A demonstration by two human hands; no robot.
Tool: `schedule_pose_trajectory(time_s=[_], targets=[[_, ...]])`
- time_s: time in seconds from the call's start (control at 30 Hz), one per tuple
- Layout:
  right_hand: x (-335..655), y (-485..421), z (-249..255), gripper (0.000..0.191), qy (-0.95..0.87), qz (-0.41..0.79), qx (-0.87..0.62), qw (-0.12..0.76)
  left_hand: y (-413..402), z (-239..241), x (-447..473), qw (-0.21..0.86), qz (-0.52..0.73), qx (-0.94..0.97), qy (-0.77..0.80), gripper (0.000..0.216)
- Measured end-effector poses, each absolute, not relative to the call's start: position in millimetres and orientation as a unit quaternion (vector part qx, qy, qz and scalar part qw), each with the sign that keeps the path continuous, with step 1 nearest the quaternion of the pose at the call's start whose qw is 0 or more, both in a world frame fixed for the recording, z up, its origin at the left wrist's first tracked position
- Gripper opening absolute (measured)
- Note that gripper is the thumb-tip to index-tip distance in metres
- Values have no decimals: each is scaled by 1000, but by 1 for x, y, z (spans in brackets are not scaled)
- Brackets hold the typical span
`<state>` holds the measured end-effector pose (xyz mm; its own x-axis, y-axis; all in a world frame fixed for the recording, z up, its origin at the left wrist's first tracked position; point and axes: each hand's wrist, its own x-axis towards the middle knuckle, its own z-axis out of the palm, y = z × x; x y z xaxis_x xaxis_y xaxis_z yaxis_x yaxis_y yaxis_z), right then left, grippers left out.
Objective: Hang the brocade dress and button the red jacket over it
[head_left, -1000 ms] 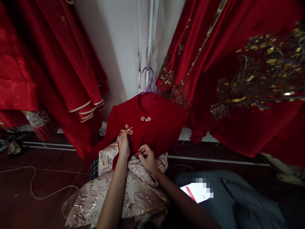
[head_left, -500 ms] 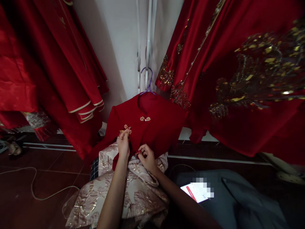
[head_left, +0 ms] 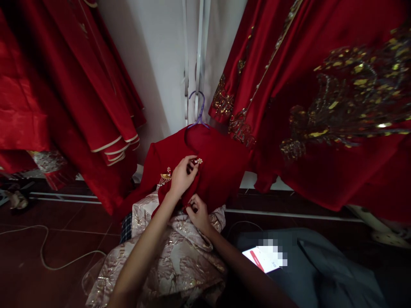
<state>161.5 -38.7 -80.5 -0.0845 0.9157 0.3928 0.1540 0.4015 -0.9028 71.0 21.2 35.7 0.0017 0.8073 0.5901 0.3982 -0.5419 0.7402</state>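
A red jacket (head_left: pixel 218 171) hangs before me on a purple hanger (head_left: pixel 201 107). My left hand (head_left: pixel 182 176) is at its chest, thumb and fingers closing on a pearl flower clasp (head_left: pixel 199 161) near the front edge. Part of the clasp is hidden by the fingers. Lower down, my right hand (head_left: pixel 198 212) pinches the jacket's front edge by the hem; the exact spot is covered by the fingertips. To the left of my left hand, a gold brooch (head_left: pixel 165 176) with dangling strands sits on the chest.
Pale pink and gold brocade fabric (head_left: pixel 180 248) is spread below my arms. Red garments (head_left: pixel 105 107) hang at the left, and a sequined red garment (head_left: pixel 346 94) at the right. A lit phone (head_left: pixel 261 259) rests at lower right. A thin cable (head_left: pixel 46 244) crosses the tiled floor.
My left hand has moved right and up from the brooch area to the flower clasp at the jacket's front. My right hand stays at the lower front edge.
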Motion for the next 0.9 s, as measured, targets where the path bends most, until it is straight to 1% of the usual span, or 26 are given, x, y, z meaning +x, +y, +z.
schedule_pose_trajectory(time_s=[0.07, 0.13, 0.27, 0.37, 0.47, 0.57, 0.63, 0.7, 0.73, 0.8, 0.83, 0.9], targets=[[162, -38, -81, 11, -645, 356, -414, 535, 26, 47, 68, 79, 481, 740, 464, 24], [162, -38, -81, 11, -644, 355, -416, 535, 31, 57, 63, -3, 418, 773, 477, 21], [164, -40, -79, 13, -643, 357, -417, 534, 32, 75, 54, -105, 336, 825, 441, 19], [167, -48, -75, 15, -646, 356, -402, 543, 30, 87, 52, -123, 312, 857, 391, 16], [171, -57, -65, 12, -647, 332, -387, 567, 29, 92, 51, -101, 308, 868, 376, 19], [175, -58, -37, 6, -642, 268, -383, 608, 28, 93, 50, -81, 333, 862, 374, 20], [175, -48, -7, 6, -621, 232, -373, 649, 27, 91, 50, -78, 366, 847, 378, 19], [171, -30, 26, 17, -589, 247, -339, 691, 26, 89, 49, -87, 400, 818, 404, 18], [168, -20, 41, 25, -591, 273, -315, 691, 26, 88, 49, -96, 414, 798, 428, 19], [160, 2, 62, 38, -615, 344, -302, 642, 29, 87, 47, -120, 433, 750, 486, 27], [156, 12, 66, 46, -615, 360, -331, 619, 31, 87, 45, -133, 437, 725, 515, 32], [153, 27, 66, 65, -600, 332, -413, 599, 35, 87, 39, -161, 431, 684, 566, 40]])
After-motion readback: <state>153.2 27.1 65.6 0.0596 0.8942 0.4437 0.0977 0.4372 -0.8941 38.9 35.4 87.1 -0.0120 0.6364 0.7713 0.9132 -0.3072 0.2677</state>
